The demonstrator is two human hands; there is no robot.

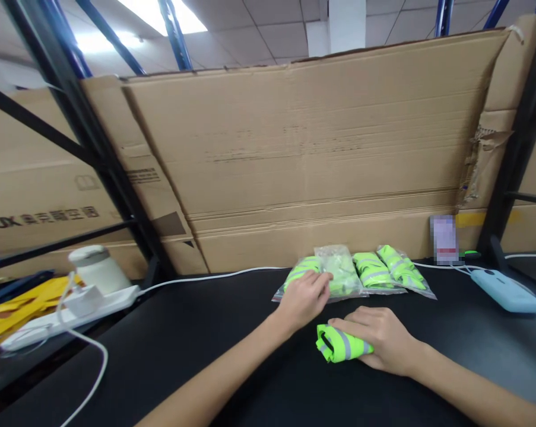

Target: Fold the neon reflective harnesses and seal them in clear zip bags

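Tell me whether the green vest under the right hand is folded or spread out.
Folded. The vest is a small rolled-up bundle on the black table, its grey stripes wrapped around it, with the right hand resting on it.

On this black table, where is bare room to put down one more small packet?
Bare black tabletop lies between the white power strip and the left hand, and between the right hand on the folded neon-yellow vest and the light-blue power bank. It is crowded around the clear bagged vests.
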